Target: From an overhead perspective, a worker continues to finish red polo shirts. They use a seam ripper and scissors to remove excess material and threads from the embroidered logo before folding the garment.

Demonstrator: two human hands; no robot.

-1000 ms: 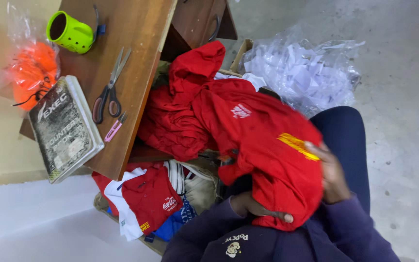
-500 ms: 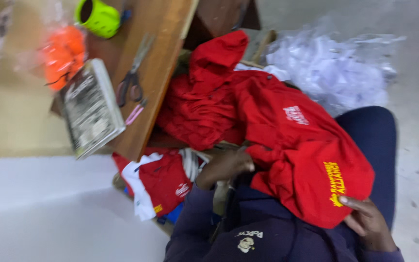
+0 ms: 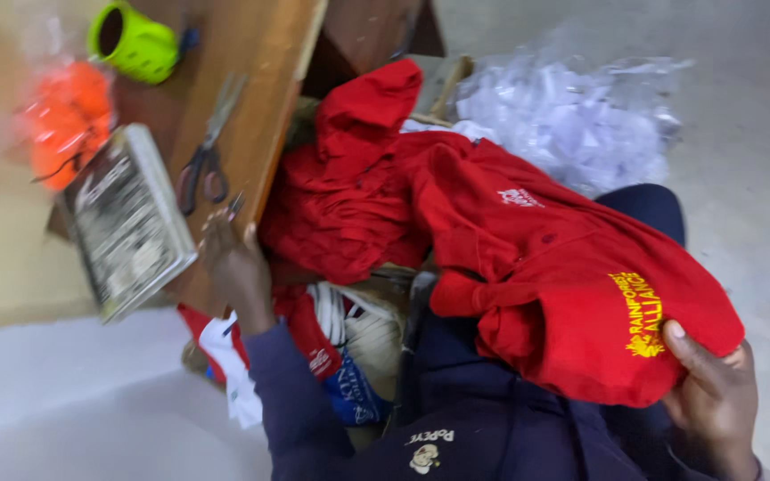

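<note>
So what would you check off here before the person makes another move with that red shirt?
1. Right hand has hold of the red shirt: ok, thumb on the cloth at its lower edge.
2. Left hand clear of the shirt: ok, it is up at the wooden table edge.
3. Left hand holding anything: cannot tell, too blurred.
4. Scissors within reach: ok, lying on the table just above the left hand.
5. Book safely on the table: not ok, it overhangs the edge.
6. Green cup out of the way: ok, at the far end of the table.
</note>
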